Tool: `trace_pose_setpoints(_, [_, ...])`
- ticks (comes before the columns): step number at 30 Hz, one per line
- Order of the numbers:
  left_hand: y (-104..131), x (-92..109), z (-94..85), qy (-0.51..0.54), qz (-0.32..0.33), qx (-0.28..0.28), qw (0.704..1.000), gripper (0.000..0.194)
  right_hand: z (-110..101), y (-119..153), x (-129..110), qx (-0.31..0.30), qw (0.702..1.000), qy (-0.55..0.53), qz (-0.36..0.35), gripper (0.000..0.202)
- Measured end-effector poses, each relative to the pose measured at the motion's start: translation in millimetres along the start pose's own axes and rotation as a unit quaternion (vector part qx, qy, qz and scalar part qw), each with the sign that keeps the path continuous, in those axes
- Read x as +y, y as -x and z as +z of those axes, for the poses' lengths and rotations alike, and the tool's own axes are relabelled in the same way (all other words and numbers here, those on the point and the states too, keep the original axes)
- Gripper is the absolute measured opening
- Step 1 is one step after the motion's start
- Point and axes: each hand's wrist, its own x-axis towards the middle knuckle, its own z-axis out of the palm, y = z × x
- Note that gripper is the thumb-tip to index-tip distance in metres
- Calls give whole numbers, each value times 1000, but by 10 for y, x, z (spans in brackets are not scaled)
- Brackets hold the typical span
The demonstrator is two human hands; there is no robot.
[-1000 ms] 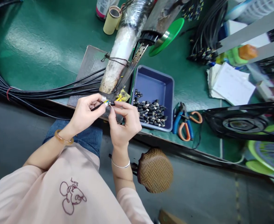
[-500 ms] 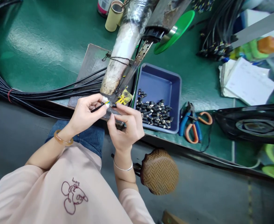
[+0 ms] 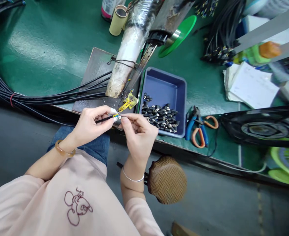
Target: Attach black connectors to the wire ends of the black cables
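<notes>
My left hand (image 3: 92, 126), with white wraps on its fingertips, pinches a black cable (image 3: 103, 119) close to its end. Thin coloured wires, yellow and blue among them, fan out from that end. My right hand (image 3: 139, 131) is closed at the wire ends, its thumb and forefinger pinched on a small connector (image 3: 120, 117), mostly hidden by the fingers. Just above the fingertips is a yellow strip-like piece (image 3: 125, 105) under the soldering iron (image 3: 144, 62). A blue tray (image 3: 182, 98) beside my right hand holds many small black connectors (image 3: 160, 116).
A bundle of black cables (image 3: 36, 100) runs along the bench's left edge. Pliers (image 3: 193, 123) and orange-handled cutters (image 3: 201, 137) lie right of the tray. A wrapped white tube (image 3: 125, 55) slants over a metal plate (image 3: 95, 65). A stool (image 3: 167, 180) stands below the bench.
My right hand has closed its thumb and forefinger on the connector at the wires. Both hands sit slightly lower, farther from the iron's tip. The view has shifted a little.
</notes>
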Motion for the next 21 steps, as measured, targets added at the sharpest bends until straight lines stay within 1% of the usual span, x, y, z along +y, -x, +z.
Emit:
trace_pose_setpoints(3, [38,29,-38,18,7,30,999,10,41,0,62,-1,998,-61,-7,17])
trace_pose_setpoints(4, [46,43,-55,32,1,25,999,11,61,6,91,-1,997,-71,-20,18])
trace_pose_setpoints(5, [53,57,-73,49,-9,10,999,16,80,15,118,-1,997,-71,-37,18])
trace_pose_setpoints(8, [64,89,-121,97,-49,-42,993,26,104,51,159,0,994,-4,-107,15])
trace_pose_setpoints(11, [75,96,-133,118,-68,-50,989,27,77,89,120,42,983,74,-165,12])
trace_pose_setpoints(13, [87,92,-120,119,-70,-44,989,26,53,107,66,78,978,87,-175,14])
trace_pose_setpoints(14, [93,89,-112,120,-68,-43,990,25,45,113,40,84,977,84,-177,15])
trace_pose_setpoints(18, [110,73,-90,123,-65,-37,990,24,54,137,-28,55,978,81,-184,16])
trace_pose_setpoints(21, [118,64,-82,122,-68,-31,990,27,67,157,-35,60,974,111,-189,17])
